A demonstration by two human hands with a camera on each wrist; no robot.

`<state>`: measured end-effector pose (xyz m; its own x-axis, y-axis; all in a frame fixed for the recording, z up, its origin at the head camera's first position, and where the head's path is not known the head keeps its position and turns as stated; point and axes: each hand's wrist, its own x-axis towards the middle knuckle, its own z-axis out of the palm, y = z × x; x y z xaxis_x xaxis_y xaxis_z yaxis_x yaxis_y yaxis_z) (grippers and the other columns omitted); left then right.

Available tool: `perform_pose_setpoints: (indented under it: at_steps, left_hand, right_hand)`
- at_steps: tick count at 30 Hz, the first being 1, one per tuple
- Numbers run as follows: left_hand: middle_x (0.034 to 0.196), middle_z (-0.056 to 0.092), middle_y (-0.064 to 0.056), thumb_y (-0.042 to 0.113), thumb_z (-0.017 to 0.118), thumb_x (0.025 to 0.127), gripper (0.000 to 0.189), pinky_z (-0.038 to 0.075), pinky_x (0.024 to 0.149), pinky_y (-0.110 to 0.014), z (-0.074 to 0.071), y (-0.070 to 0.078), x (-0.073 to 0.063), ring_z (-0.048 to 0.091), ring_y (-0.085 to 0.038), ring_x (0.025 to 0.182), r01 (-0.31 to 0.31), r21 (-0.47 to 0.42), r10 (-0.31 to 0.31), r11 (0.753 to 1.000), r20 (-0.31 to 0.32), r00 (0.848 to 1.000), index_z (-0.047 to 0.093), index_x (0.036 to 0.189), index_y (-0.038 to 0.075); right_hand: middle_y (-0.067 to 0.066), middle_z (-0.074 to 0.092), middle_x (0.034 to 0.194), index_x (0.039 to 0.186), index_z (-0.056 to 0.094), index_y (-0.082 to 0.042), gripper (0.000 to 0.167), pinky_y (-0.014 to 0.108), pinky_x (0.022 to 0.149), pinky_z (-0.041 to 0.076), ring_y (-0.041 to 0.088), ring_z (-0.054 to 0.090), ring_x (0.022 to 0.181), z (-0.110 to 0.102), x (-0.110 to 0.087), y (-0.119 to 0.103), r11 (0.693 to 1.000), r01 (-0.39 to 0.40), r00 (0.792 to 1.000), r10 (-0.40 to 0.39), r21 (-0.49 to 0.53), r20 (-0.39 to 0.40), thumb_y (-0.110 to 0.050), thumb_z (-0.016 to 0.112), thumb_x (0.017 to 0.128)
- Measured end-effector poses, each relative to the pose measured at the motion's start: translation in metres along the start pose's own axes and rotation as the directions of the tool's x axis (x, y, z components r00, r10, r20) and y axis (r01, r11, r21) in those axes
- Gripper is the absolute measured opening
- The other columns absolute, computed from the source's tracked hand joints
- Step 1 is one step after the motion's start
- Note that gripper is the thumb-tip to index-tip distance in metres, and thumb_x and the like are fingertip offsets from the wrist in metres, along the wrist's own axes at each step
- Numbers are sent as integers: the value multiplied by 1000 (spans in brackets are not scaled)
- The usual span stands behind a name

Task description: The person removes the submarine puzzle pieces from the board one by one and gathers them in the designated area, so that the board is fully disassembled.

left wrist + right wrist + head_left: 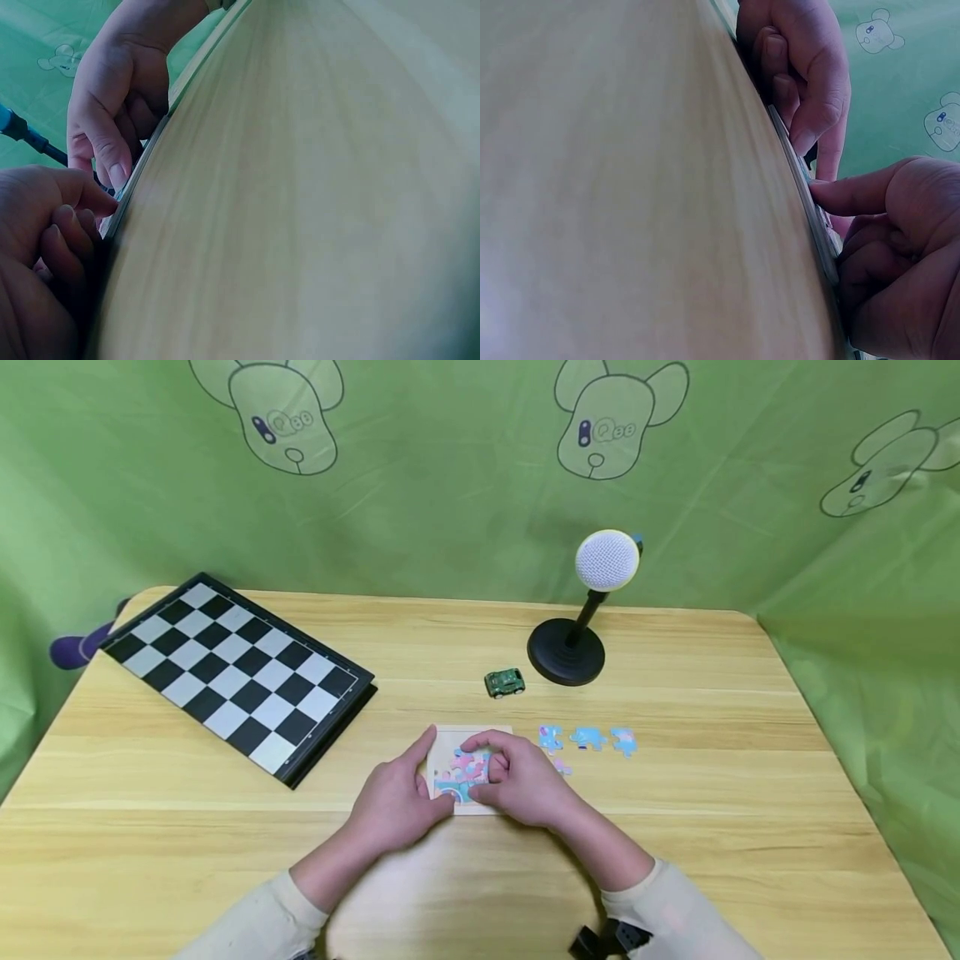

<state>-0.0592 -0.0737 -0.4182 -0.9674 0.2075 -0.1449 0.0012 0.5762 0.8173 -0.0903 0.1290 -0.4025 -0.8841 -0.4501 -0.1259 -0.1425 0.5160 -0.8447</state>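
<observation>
Between the left grip [397, 802] and the right grip [525, 781] I have the pale puzzle board [448, 739], flat on the bench [675, 827], bearing a patch of pink and blue joined pieces [470, 766]. The left grip holds the board's left side, thumb over its near part and forefinger up at the far left corner. The right grip arches over the right side, fingers bent, thumb and forefinger tips apart over the joined pieces; I cannot tell whether it pinches one. The board looks near square and partly covered, so I read no clear long axis.

The relation I judge to matter lies off the right grip's outer side. There a pinkish piece [562, 767] rests just beside it, and a little farther ahead three loose blue pieces [588, 738] make a row running rightward, away from it. The right grip is plainly nearer; the left has the board in between. The green toy car [505, 682] sits ahead of both.
</observation>
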Motion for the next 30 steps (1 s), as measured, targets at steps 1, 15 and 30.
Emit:
perform_pose_setpoints:
  at_steps: [1,15,30]
  left_hand:
    - [53,50,3,20,81,76,94,36,41,-30,0,0,0,48,-12,44,0,-1,0,1000,0,1000,34,156,5]
    - [53,50,4,19,81,76,94,37,42,-30,-1,0,0,48,-12,44,-8,-11,8,1000,-3,1000,34,156,5]
    - [53,50,4,19,81,75,94,37,41,-30,0,0,0,48,-11,44,-9,-13,9,1000,-7,1000,34,156,6]
  right_hand:
    - [-4,40,58,116,65,-8,44,30,61,42,10,38,52,0,0,0,1000,-3,1000,3,1,1,1,81,76]
    - [-2,43,58,110,63,-7,39,30,56,41,10,38,50,-1,1,0,999,-44,999,44,-11,22,-10,85,77]
    - [-2,43,60,108,62,-7,40,29,55,38,11,39,51,-3,-1,-2,998,-69,997,68,8,36,-10,86,76]
